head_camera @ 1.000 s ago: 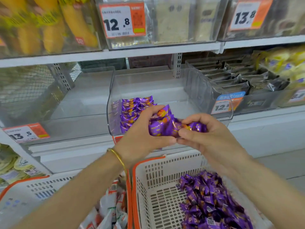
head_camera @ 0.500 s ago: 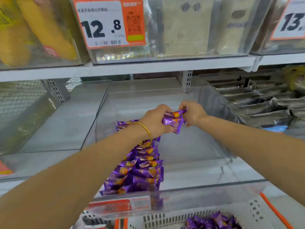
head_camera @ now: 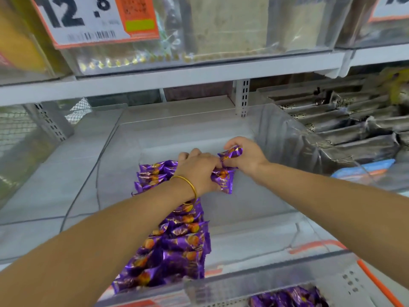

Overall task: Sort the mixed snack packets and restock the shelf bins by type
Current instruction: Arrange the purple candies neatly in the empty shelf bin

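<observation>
Both my hands reach deep into a clear plastic shelf bin [head_camera: 276, 134]. My left hand [head_camera: 199, 169], with a gold bangle on the wrist, grips a bunch of purple snack packets [head_camera: 223, 180] low near the bin floor. My right hand [head_camera: 245, 156] pinches the far end of the same bunch. A row of matching purple packets [head_camera: 177, 244] lies along the bin's left side, from the front wall back to my left hand.
A white basket with an orange rim [head_camera: 376, 282] sits below the bin with more purple packets [head_camera: 287, 299]. Dark grey packets [head_camera: 345, 122] fill the bin to the right. The bin on the left [head_camera: 55, 165] shows bare floor. A 12.8 price tag [head_camera: 88, 18] hangs above.
My head has leaned closer to the shelf. Both hands have carried the bunch of purple packets further into the bin and lower, beside the back of the row.
</observation>
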{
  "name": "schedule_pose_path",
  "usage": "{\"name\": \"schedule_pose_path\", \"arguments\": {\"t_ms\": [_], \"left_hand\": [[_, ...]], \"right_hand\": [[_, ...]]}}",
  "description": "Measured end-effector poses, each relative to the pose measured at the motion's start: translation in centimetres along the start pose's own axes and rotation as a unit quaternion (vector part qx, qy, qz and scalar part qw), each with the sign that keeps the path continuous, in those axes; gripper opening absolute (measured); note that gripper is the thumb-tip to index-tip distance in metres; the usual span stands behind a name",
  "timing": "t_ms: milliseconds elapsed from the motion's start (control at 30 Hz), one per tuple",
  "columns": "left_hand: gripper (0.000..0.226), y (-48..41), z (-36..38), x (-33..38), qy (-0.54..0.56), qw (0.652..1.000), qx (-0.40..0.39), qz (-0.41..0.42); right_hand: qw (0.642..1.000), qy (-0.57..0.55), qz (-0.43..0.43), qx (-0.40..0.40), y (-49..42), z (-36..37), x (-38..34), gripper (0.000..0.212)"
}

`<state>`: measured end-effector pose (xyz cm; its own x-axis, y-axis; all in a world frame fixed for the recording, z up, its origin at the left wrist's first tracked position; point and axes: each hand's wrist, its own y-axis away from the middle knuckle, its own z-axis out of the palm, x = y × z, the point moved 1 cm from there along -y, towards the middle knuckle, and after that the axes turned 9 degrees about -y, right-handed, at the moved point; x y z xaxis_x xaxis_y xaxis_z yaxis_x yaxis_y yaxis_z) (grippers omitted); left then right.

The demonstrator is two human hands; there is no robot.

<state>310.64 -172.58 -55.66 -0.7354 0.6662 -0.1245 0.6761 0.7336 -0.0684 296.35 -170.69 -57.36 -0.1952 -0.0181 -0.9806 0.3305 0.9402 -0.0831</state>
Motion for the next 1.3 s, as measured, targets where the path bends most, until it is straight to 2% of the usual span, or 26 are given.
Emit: {"name": "schedule_pose_path", "arguments": {"t_ms": [67, 167, 267, 367, 433, 500, 600, 700, 833, 933, 1067, 1200, 1300], "left_hand": [[0.052, 0.0, 0.0, 0.0, 0.009, 1.000, -0.001, -0.018], [0.053, 0.1, 0.0, 0.0, 0.020, 0.999, 0.004, -0.032], [0.051, 0.3, -0.1, 0.0, 0.020, 0.999, 0.002, -0.041], [0.052, 0.4, -0.2, 0.0, 0.033, 0.998, -0.014, -0.046], [0.054, 0.4, -0.1, 0.1, 0.040, 0.998, -0.019, -0.050], [0.055, 0.4, -0.1, 0.0, 0.045, 0.997, -0.018, -0.057], [0.054, 0.4, 0.0, 0.0, 0.046, 0.997, -0.012, -0.066], [0.055, 0.4, 0.1, 0.1, 0.029, 0.997, -0.003, -0.073], [0.068, 0.5, -0.1, 0.1, 0.007, 0.996, -0.010, -0.090], [0.073, 0.7, -0.9, -0.9, 0.014, 0.994, -0.035, -0.098], [0.065, 1.3, -1.4, -2.4, 0.028, 0.993, -0.049, -0.106], [0.041, 1.1, -1.7, -3.3, 0.100, 0.986, -0.046, -0.127], [0.027, 1.1, -1.6, -3.9, 0.092, 0.987, -0.043, -0.125]], "right_hand": [[1.000, -0.016, 0.022, 0.003, 0.0, 0.0, 0.2, 0.046], [0.999, -0.027, 0.044, 0.004, -0.2, -0.1, 0.4, 0.042], [0.998, 0.043, 0.046, 0.011, -0.7, -0.4, 0.4, 0.040], [0.992, 0.102, 0.056, 0.054, -1.0, -0.6, 1.0, 0.038], [0.988, 0.127, 0.083, 0.042, -1.1, -0.3, 1.3, 0.032], [0.990, 0.097, 0.102, 0.014, -1.2, 0.2, 1.2, 0.023], [0.989, 0.048, 0.139, 0.020, -0.9, 0.5, 0.3, 0.027], [0.981, 0.059, 0.184, 0.017, 0.2, 0.5, -0.7, 0.020], [0.978, -0.019, 0.206, -0.022, 1.6, 1.5, -1.3, 0.020], [0.975, -0.041, 0.214, -0.047, 1.8, 2.6, -1.5, 0.027], [0.973, -0.040, 0.213, -0.073, 1.9, 2.5, -1.7, 0.033], [0.973, 0.084, 0.167, -0.134, 2.7, 2.3, -1.7, 0.059], [0.965, 0.179, 0.122, -0.149, 2.9, 2.5, -1.6, 0.079]]}}
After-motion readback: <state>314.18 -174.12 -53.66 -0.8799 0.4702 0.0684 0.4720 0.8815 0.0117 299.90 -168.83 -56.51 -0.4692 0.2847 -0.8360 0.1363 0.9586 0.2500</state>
